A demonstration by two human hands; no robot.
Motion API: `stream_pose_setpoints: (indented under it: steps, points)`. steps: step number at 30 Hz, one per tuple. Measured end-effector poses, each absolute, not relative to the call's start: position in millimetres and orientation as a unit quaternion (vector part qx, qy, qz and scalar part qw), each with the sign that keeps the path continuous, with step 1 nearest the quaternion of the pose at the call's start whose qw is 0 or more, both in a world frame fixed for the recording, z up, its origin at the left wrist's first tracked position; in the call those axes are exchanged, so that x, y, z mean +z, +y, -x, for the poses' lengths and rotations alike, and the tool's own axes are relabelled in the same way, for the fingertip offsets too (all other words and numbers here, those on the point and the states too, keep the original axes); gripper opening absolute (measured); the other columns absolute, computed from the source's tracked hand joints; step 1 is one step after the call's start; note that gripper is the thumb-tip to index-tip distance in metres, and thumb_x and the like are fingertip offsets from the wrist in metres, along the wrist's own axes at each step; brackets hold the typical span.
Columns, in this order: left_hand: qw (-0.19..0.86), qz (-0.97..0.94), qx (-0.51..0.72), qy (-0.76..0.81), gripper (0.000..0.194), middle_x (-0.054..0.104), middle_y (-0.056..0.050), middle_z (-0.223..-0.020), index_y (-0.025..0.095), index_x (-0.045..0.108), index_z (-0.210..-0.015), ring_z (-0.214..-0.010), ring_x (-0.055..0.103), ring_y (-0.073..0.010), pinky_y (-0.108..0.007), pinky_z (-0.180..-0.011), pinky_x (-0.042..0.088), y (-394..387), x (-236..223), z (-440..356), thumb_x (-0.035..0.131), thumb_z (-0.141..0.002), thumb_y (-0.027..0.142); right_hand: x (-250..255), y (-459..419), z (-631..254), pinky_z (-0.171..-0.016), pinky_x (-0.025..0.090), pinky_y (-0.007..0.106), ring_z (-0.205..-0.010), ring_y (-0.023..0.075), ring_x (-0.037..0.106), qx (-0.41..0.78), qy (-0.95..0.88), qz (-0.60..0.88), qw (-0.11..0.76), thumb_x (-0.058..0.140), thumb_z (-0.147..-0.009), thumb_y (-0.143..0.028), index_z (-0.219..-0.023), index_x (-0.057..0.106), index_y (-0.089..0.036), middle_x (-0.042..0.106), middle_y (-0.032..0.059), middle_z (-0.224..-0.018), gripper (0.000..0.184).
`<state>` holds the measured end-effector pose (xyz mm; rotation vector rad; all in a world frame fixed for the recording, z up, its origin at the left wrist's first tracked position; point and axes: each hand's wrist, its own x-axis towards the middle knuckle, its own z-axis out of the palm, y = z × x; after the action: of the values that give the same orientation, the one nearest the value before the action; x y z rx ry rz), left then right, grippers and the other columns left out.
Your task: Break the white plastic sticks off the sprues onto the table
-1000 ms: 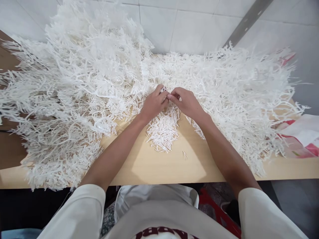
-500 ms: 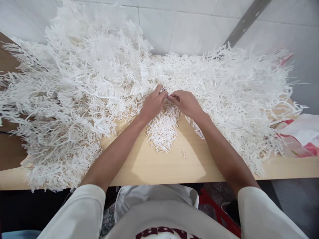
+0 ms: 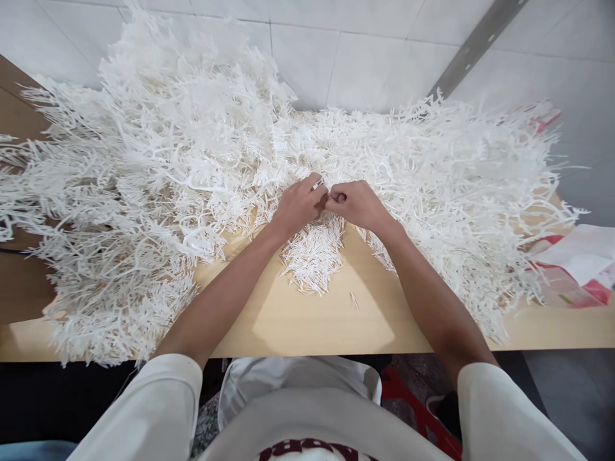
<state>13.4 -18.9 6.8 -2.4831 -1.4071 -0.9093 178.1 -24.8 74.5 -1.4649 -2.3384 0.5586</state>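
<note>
My left hand [image 3: 302,203] is closed over the middle of the table, with a bit of white branched plastic [image 3: 318,184] showing at its fingers. Against its fingertips my right hand [image 3: 356,202] is pinched shut, fingers curled; whatever lies in that pinch is too small and covered to make out. Just below both hands a heap of short, thin white plastic sticks [image 3: 313,259] lies on the wooden table [image 3: 317,326]. A few loose sticks [image 3: 354,301] rest apart from it, nearer the front edge.
A tall mound of white branched plastic strands [image 3: 158,147] covers the left side, overhanging the front edge. Another pile [image 3: 461,173] spreads across the right. A white-and-red plastic bag [image 3: 576,262] lies at the far right. Behind stands a tiled wall [image 3: 375,64].
Both hands have shifted slightly, the right one turning so its fingers curl more tightly beside the left. The view has tilted a little; the heap of sticks looks the same.
</note>
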Motion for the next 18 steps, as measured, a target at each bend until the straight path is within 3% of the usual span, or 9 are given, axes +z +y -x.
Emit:
stream_pose_setpoints:
  steps: [5,9,12,15,18]
  points:
    - [-0.021,0.759,-0.383,-0.527,0.034,0.061,-0.008,-0.101,0.020,0.057,-0.083,-0.064,0.054,-0.0104,-0.026,-0.055,0.040,-11,7,-6,0.039,-0.099,0.042,84,-44,-164,-0.056,0.022,0.028,-0.054,0.0071,0.027,0.316,-0.836,0.427,0.140,0.050,-0.072,-0.019,-0.053,0.036,-0.019,0.033,-0.0060,-0.052,0.023]
    - [-0.068,0.759,-0.426,-0.487,0.045,0.058,-0.008,-0.103,0.021,0.060,-0.089,-0.067,0.055,-0.0112,-0.027,-0.062,0.043,-9,5,-5,0.032,-0.099,0.055,80,-41,-160,-0.055,0.023,0.027,-0.052,0.0067,0.028,0.246,-0.786,0.493,0.280,0.052,-0.078,-0.022,-0.054,0.034,-0.020,0.032,-0.0060,-0.051,0.030]
    - [-0.075,0.748,-0.464,-0.468,0.048,0.058,-0.008,-0.106,0.021,0.062,-0.096,-0.069,0.056,-0.0104,-0.029,-0.070,0.048,-8,3,-5,0.032,-0.098,0.058,73,-29,-169,-0.057,0.030,0.026,-0.055,0.0078,0.037,0.213,-0.730,0.539,0.363,0.059,-0.080,-0.028,-0.065,0.047,-0.021,0.043,-0.0056,-0.056,0.021]
    - [-0.082,0.751,-0.464,-0.462,0.050,0.057,-0.007,-0.105,0.021,0.064,-0.098,-0.070,0.056,-0.0095,-0.029,-0.074,0.050,-7,3,-5,0.033,-0.097,0.059,68,-20,-178,-0.062,0.037,0.026,-0.061,0.0100,0.049,0.253,-0.747,0.516,0.334,0.066,-0.080,-0.035,-0.089,0.058,-0.022,0.058,-0.0037,-0.070,0.018]
    - [-0.081,0.762,-0.450,-0.459,0.051,0.057,-0.006,-0.105,0.022,0.065,-0.099,-0.071,0.056,-0.0101,-0.030,-0.074,0.050,-8,2,-5,0.031,-0.097,0.060,65,-17,-182,-0.064,0.038,0.027,-0.064,0.0117,0.054,0.261,-0.775,0.504,0.279,0.063,-0.085,-0.046,-0.092,0.061,-0.022,0.065,-0.0010,-0.075,0.025]
